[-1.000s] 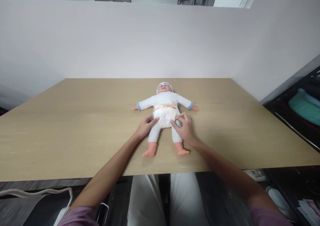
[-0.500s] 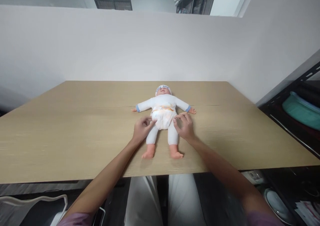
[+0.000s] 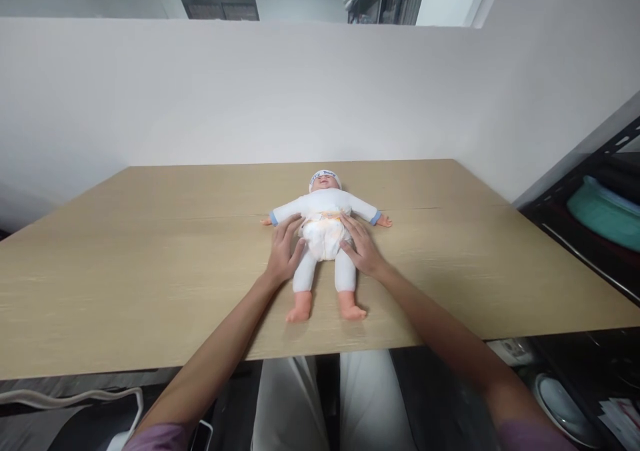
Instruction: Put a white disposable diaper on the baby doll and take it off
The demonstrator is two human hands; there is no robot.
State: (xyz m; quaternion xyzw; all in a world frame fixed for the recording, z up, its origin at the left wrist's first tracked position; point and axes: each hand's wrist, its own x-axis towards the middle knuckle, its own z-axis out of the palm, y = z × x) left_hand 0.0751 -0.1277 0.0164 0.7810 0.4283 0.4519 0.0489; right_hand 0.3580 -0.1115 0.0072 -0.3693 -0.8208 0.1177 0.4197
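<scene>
A baby doll in a white suit, cap and diaper lies face up on the wooden table, arms spread, feet toward me. My left hand lies against the doll's left flank. Its fingers stretch up along the waist and its thumb rests on the diaper's edge. My right hand mirrors it on the other flank, fingers stretched flat beside the diaper. Both hands touch the doll without lifting it.
A white partition wall stands behind the table. At the right is a dark metal shelf holding a teal object. A white cable runs under the table's near left edge.
Both hands have slid from the diaper's lower corners up to the doll's waist, and their fingers have straightened out. The doll has stayed in place.
</scene>
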